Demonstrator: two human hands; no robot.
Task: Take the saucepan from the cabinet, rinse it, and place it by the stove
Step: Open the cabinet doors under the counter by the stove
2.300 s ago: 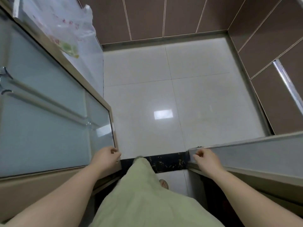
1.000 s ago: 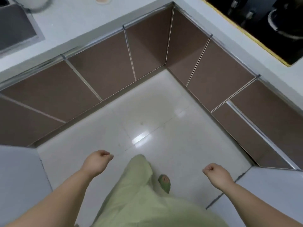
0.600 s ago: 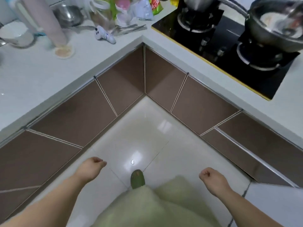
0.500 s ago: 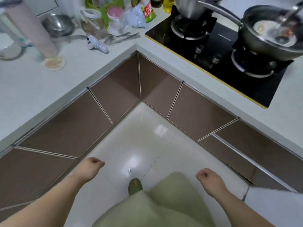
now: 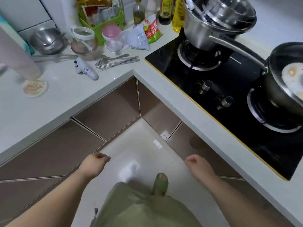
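My left hand (image 5: 94, 164) and my right hand (image 5: 196, 163) hang over the floor in front of me, both loosely curled with nothing in them. Brown cabinet doors (image 5: 108, 112) run shut under the L-shaped white counter (image 5: 164, 84). A black gas stove (image 5: 229, 102) lies on the counter's right arm. A lidded steel pot (image 5: 213, 22) with a long handle stands on its far burner. On the near burner sits a dark pan (image 5: 285, 82) with pale food in it. No saucepan from the cabinet is in either hand.
The counter corner holds a green rack (image 5: 105, 17), jars (image 5: 113, 38), bottles (image 5: 139, 12), packets (image 5: 152, 30), forks and chopsticks (image 5: 118, 60) and a steel bowl (image 5: 46, 40). Another person's sleeve (image 5: 18, 58) hangs over the left counter by a small dish (image 5: 35, 86). My sandalled foot (image 5: 159, 184) is on the glossy floor.
My hands let go of the glass door frames and dropped. The view turned and rose from the floor to the counter corner and stove. I have stepped closer to the corner.
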